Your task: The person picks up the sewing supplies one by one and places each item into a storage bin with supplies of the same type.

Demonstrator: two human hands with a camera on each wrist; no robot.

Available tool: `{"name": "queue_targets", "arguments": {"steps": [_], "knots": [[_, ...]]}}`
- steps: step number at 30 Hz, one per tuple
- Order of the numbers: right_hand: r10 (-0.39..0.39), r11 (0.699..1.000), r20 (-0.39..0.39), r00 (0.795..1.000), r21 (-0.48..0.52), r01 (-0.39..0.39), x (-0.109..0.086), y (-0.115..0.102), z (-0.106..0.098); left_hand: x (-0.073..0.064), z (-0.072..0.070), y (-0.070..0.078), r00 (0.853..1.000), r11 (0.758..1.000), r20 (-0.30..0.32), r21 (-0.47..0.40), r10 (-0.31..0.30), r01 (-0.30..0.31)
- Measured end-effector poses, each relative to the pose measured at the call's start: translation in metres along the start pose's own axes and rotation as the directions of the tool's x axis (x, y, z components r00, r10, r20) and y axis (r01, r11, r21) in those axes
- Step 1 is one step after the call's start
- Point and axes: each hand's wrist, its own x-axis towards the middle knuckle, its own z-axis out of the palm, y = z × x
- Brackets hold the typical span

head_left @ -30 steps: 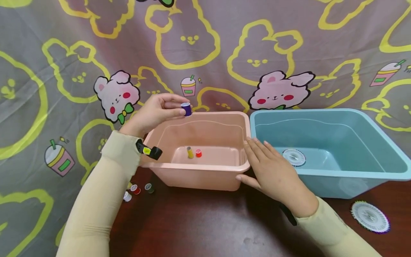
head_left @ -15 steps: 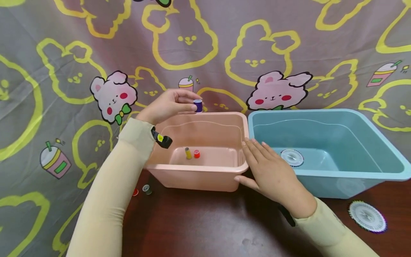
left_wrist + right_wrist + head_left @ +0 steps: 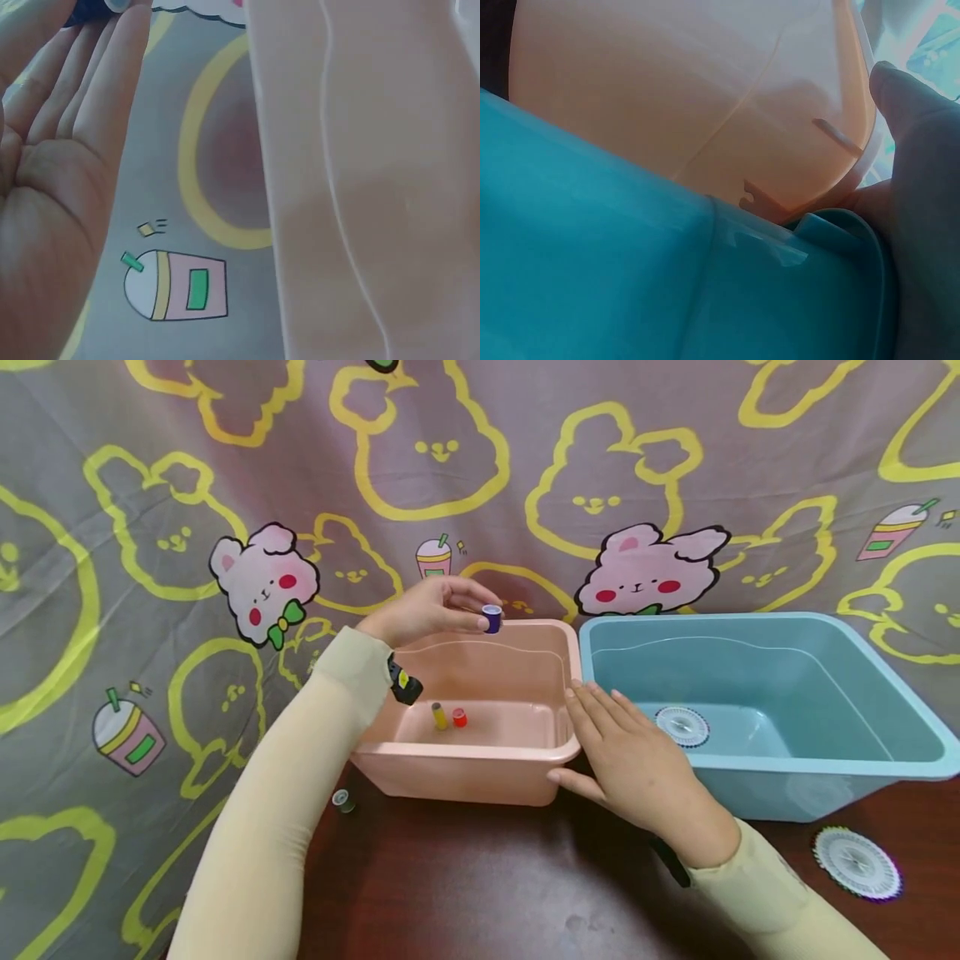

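My left hand (image 3: 438, 610) pinches a dark blue thread spool (image 3: 492, 619) between thumb and fingertips, over the far part of the pink bin (image 3: 457, 774). In the left wrist view the spool (image 3: 90, 10) shows only at the top edge, by the fingertips. Inside the pink bin a yellow spool (image 3: 438, 717) and a red spool (image 3: 460, 717) are on the floor. With fingers straight, my right hand (image 3: 637, 760) rests on the pink bin's right rim, where it meets the blue bin (image 3: 795, 767); the right wrist view shows it against both rims.
A disc of pins (image 3: 682, 727) lies in the blue bin, and another pin disc (image 3: 857, 863) is on the dark table (image 3: 480, 877) at right. A dark green spool (image 3: 343, 801) stands left of the pink bin. Behind hangs a patterned curtain (image 3: 465, 452).
My left hand has carried the blue spool rightward along the pink bin's far side. The left forearm now covers the red and white spools on the table. My right hand has stayed put.
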Motion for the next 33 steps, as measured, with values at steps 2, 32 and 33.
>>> {"name": "queue_targets", "arguments": {"steps": [2,32,33], "knots": [[0.002,1.0,0.007,1.0,0.002,-0.002,0.0,0.0,0.0,0.001,0.002,-0.001,1.0,1.0,0.007,0.006,-0.017,0.017],[0.006,1.0,0.014,1.0,0.003,-0.006,0.002,0.0,0.001,0.016,0.012,-0.052,0.998,0.99,0.045,0.136,-0.047,0.041],[0.004,1.0,0.011,1.0,0.003,-0.004,0.001,0.0,0.001,0.016,0.012,-0.053,0.997,0.989,0.051,0.145,-0.049,0.041]]}}
